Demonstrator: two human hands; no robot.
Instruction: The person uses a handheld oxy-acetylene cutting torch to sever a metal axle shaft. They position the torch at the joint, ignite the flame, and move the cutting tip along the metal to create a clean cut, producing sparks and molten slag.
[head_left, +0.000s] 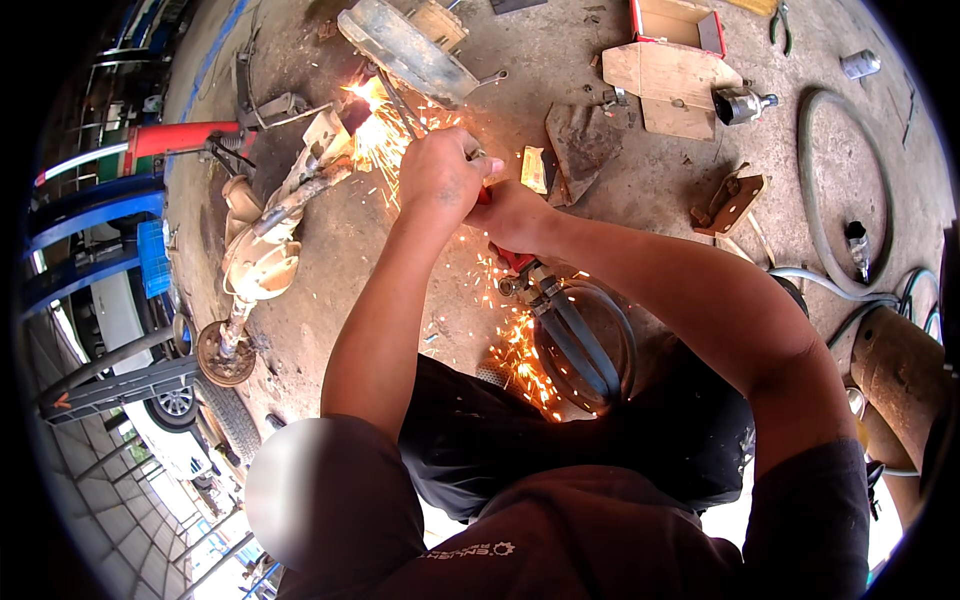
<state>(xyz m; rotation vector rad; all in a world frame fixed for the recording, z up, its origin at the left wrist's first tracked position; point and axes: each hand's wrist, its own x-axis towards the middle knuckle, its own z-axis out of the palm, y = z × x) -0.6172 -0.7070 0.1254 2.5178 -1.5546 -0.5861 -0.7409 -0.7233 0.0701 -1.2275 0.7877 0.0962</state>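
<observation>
Both hands are closed around a cutting torch (515, 260) with a red handle, its metal tubes running forward to a bright flame. My left hand (440, 172) grips the front part of the torch. Just behind it, my right hand (515, 217) is wrapped round the red handle. Two hoses (580, 350) leave the torch's brass fittings toward my legs. At the torch tip, glare and orange sparks (385, 135) hide the exact cutting spot, near the end of a rusty vehicle axle (265, 255) lying on the left.
A grey metal part (405, 45) lies beyond the flame. Sparks also fall beside my legs. To the right are an opened cardboard box (675, 75), a metal joint (742, 105), a rusty bracket (730, 205) and a coiled hose (810, 170). A red jack (180, 138) stands left.
</observation>
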